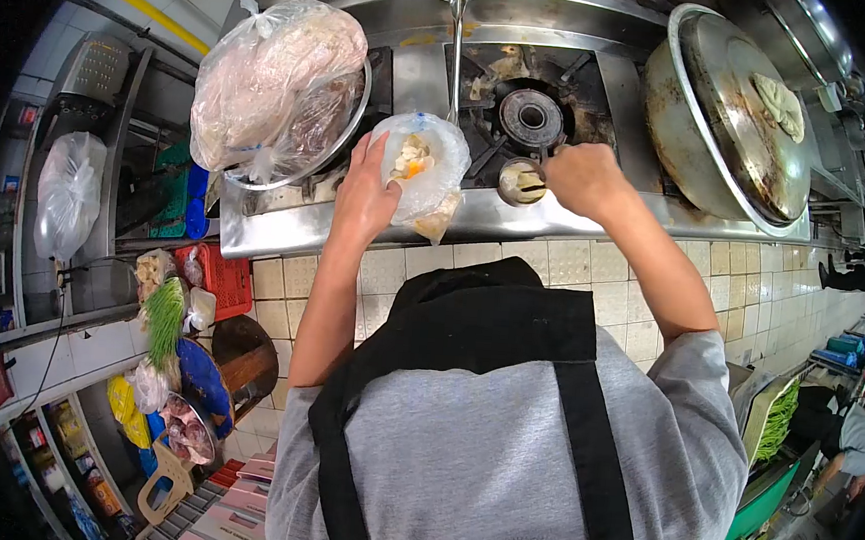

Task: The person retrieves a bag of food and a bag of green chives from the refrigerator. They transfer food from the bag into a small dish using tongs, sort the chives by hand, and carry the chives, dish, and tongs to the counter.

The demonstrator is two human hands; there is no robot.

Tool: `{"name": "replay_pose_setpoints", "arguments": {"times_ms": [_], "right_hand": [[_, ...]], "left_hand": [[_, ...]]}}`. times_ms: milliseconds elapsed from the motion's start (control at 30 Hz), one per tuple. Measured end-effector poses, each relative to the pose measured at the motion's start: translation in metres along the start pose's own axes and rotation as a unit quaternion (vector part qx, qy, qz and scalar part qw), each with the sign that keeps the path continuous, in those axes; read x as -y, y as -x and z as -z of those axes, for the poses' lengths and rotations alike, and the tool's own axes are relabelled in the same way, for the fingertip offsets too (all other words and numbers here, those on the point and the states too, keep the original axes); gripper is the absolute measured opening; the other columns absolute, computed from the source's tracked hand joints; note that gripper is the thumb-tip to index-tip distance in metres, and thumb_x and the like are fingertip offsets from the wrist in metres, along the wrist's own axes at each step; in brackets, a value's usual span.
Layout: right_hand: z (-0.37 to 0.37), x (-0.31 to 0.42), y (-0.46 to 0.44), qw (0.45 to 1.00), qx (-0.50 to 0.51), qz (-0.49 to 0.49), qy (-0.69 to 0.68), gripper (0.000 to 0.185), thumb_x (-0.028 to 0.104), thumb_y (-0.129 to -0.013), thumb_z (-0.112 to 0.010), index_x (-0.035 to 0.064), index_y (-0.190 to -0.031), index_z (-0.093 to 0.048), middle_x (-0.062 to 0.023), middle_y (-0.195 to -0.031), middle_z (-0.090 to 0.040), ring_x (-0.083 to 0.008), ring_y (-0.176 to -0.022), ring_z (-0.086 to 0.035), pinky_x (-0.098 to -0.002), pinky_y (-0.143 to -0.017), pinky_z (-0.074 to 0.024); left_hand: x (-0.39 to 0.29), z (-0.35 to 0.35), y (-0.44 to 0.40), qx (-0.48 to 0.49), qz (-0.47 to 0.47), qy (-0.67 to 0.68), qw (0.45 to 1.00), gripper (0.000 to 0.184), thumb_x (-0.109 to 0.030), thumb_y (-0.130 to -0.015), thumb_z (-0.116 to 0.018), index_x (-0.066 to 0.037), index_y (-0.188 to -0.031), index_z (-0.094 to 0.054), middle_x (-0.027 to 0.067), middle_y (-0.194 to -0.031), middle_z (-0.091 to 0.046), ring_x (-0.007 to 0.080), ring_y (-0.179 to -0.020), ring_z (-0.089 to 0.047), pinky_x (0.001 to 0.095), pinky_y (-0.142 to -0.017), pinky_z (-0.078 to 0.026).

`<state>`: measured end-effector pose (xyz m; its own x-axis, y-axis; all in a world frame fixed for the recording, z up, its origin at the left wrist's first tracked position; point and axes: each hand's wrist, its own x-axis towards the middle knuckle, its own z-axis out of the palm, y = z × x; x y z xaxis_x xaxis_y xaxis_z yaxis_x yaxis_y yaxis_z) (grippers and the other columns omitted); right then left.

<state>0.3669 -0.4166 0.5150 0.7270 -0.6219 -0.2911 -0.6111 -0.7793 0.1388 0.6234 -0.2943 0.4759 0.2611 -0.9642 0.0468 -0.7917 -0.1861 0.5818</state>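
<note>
My left hand [363,193] grips the side of an open clear plastic bag [441,175] at the front edge of the stove. Pale chunks and an orange piece [415,160] lie inside it; whether a bowl stands under the plastic I cannot tell. My right hand [584,178] is closed in a fist beside a small round ladle [521,198] with pale contents, just right of the bag. Its handle seems to run into my fist. Behind both hands is a gas burner [530,116].
A metal bowl [345,154] bears a large knotted bag of pale meat [275,78] on the left. A big lidded pot [664,116] stands on the right. A tap pipe [456,51] rises behind the bag. Far right, a person [857,440] bends near green vegetables [778,420].
</note>
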Motion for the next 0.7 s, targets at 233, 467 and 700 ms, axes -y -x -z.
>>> {"name": "replay_pose_setpoints", "arguments": {"times_ms": [233, 467, 700], "right_hand": [[-0.003, 0.001, -0.002, 0.999, 0.003, 0.029, 0.019, 0.016, 0.009, -0.076, -0.052, 0.0074, -0.074, -0.069, -0.0138, -0.078, -0.067, -0.0283, -0.079, -0.066, -0.0384, -0.067, -0.0516], [0.033, 0.036, -0.028, 0.988, -0.103, 0.070, -0.088, 0.023, 0.024, -0.082, -0.055, 0.0077, -0.096, -0.063, -0.0139, -0.084, -0.065, -0.0306, -0.077, -0.064, -0.0412, -0.063, -0.0509], [-0.007, 0.090, -0.095, 0.981, -0.094, 0.151, -0.074, 0.018, 0.012, -0.075, -0.053, 0.0017, -0.078, -0.067, -0.0151, -0.077, -0.066, -0.0300, -0.074, -0.066, -0.0391, -0.063, -0.0519]], "left_hand": [[0.003, -0.004, 0.003, 0.002, 0.027, 0.002, 1.000, 0.070, -0.009, -0.073, -0.060, -0.006, -0.136, -0.030, 0.0220, -0.140, -0.029, 0.0385, -0.120, -0.041, 0.0390, -0.098, -0.037], [0.000, -0.002, 0.001, 0.011, 0.000, 0.034, 0.999, 0.076, -0.004, -0.069, -0.060, -0.004, -0.137, -0.025, 0.0238, -0.138, -0.030, 0.0401, -0.120, -0.040, 0.0395, -0.099, -0.036], [-0.006, -0.005, 0.007, 0.020, 0.000, 0.055, 0.998, 0.079, -0.002, -0.068, -0.060, -0.004, -0.138, -0.023, 0.0242, -0.138, -0.030, 0.0406, -0.120, -0.040, 0.0400, -0.098, -0.037]]}}
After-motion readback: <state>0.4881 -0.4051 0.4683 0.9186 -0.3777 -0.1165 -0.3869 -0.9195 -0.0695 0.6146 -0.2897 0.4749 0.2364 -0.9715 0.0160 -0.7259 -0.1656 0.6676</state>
